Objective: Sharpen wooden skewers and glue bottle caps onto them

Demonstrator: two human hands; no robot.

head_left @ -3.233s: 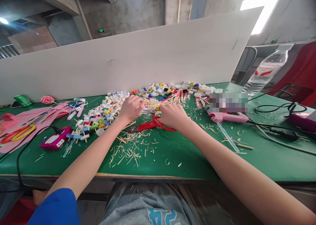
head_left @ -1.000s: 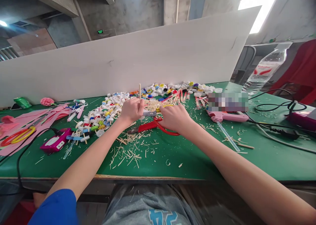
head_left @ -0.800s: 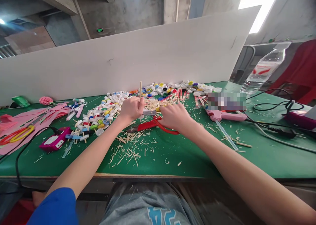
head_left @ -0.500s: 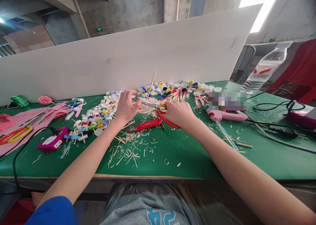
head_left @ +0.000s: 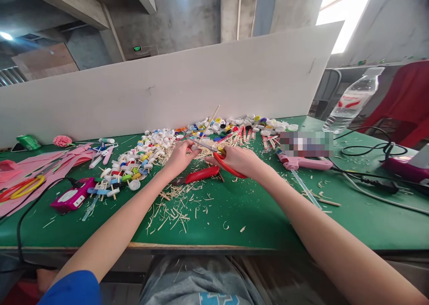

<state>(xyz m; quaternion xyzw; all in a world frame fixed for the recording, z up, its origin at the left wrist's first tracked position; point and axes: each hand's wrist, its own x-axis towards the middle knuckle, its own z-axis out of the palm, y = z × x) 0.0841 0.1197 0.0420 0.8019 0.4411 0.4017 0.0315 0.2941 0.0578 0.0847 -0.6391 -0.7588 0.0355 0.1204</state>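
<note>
My right hand (head_left: 239,160) is closed around the red and yellow handles of a pair of scissors (head_left: 231,167). The scissor blades point left toward my left hand (head_left: 182,156), which pinches a thin wooden stick (head_left: 211,121). That stick leans up and to the right, crossing near the blades. Something small and whitish shows at the left fingertips, too small to make out. Below the hands lies a red-handled knife (head_left: 201,174), partly over wood shavings (head_left: 177,213). Behind and to the left spreads a pile of plastic bottle caps on sticks (head_left: 139,162).
Loose bottle caps (head_left: 228,124) line the white board (head_left: 161,95) at the back. To the right are a pink glue gun (head_left: 308,163), cables, and a tilted-looking water bottle (head_left: 351,102). On the left sit a magenta box (head_left: 72,195), pink sheets (head_left: 36,173) and another pair of scissors (head_left: 23,188).
The left hand has turned and come lower, and the stick leans further right. The scissors have tilted, with their blades now sloping up to the left. The camera view has shifted slightly.
</note>
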